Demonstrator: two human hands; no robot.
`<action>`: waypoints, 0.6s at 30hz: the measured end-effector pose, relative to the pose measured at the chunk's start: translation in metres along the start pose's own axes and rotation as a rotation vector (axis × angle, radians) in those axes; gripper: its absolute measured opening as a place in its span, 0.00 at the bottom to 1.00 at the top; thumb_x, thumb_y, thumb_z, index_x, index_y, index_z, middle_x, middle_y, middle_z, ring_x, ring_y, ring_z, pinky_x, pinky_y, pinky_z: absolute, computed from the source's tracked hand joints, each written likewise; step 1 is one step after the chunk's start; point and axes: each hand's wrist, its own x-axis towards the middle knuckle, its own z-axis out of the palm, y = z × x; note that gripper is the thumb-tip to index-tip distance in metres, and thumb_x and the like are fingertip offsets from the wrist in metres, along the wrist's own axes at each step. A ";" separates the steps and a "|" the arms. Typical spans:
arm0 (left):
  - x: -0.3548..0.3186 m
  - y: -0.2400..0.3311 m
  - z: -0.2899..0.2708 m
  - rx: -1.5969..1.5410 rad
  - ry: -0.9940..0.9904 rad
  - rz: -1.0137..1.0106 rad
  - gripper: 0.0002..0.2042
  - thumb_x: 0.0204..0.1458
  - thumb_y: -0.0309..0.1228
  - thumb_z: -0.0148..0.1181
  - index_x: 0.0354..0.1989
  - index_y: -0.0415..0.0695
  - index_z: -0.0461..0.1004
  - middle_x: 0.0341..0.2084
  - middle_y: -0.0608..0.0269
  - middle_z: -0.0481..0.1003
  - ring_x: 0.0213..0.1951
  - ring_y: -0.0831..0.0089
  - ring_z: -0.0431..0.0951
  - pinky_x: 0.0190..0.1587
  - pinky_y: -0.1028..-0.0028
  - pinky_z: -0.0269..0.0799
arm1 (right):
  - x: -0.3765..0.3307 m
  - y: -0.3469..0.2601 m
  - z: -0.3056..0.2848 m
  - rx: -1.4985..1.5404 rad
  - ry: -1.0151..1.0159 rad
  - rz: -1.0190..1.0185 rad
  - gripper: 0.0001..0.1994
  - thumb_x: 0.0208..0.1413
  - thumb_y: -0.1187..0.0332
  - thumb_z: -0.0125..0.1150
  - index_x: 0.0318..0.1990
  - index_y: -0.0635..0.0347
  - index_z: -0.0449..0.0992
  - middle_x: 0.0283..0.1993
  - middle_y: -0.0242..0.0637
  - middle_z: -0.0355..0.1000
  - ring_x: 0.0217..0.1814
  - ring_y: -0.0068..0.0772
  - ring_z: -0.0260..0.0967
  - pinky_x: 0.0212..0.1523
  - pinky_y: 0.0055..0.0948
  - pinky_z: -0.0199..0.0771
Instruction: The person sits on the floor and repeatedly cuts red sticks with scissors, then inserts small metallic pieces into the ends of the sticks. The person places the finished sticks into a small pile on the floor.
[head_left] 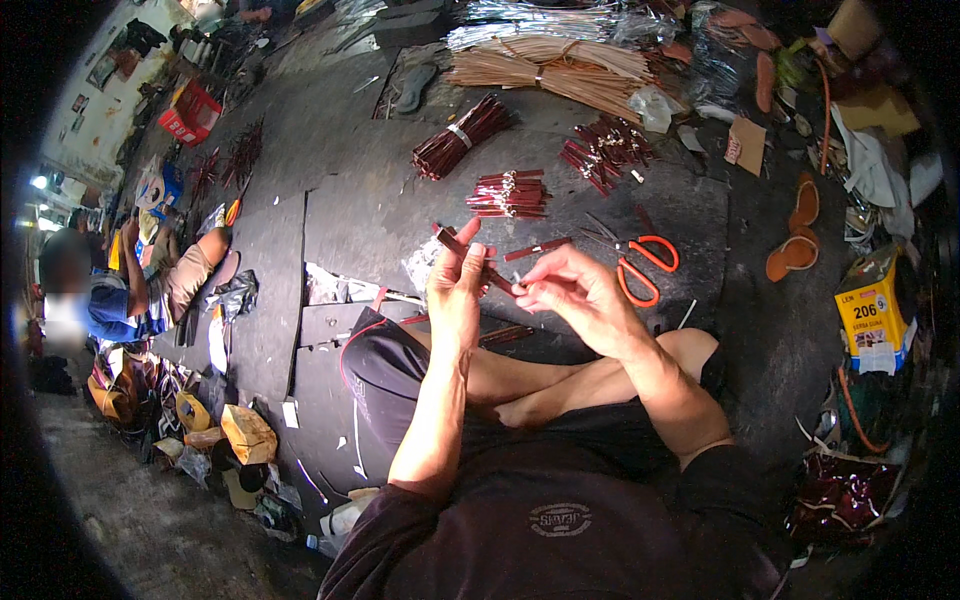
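Both grips are closed on one small bundle of dark red sticks, held up over the person's crossed legs. Left hand wraps its fingers around the bundle's lower part, thumb up, so the sticks poke out toward 11 o'clock above it. Right hand sits at 3 o'clock of the left, pinching the bundle's near end with fingertips; the two hands almost touch. On the dark floor at 12 o'clock of the hands lies a tied bundle of red sticks, with a longer tied bundle further out at 12 and a loose heap at 1 o'clock. Orange-handled scissors lie just at 2 o'clock of the right hand. A single red stick lies on the floor between the hands and the scissors. Pale tan sticks are piled far out at 12. Another person sits well apart at 9 o'clock
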 end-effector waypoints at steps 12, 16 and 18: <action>-0.006 0.008 0.004 -0.247 0.077 -0.089 0.14 0.61 0.33 0.57 0.52 0.41 0.76 0.35 0.70 0.76 0.29 0.85 0.72 0.38 0.84 0.71 | 0.001 0.018 0.016 -0.147 0.129 -0.148 0.05 0.61 0.77 0.56 0.43 0.66 0.73 0.43 0.39 0.74 0.48 0.28 0.74 0.47 0.27 0.78; -0.009 0.006 0.000 -0.350 0.000 -0.086 0.14 0.62 0.34 0.54 0.51 0.38 0.74 0.37 0.62 0.79 0.34 0.80 0.78 0.41 0.79 0.75 | 0.004 0.016 0.012 -0.409 0.148 -0.319 0.05 0.59 0.77 0.58 0.42 0.65 0.74 0.42 0.37 0.73 0.47 0.26 0.74 0.48 0.26 0.77; -0.015 0.018 0.004 -0.472 -0.063 -0.088 0.14 0.63 0.34 0.53 0.50 0.37 0.73 0.37 0.59 0.79 0.36 0.76 0.80 0.43 0.77 0.77 | 0.004 0.017 0.006 -0.389 0.161 -0.284 0.05 0.59 0.77 0.58 0.42 0.65 0.74 0.42 0.38 0.73 0.46 0.26 0.74 0.47 0.25 0.77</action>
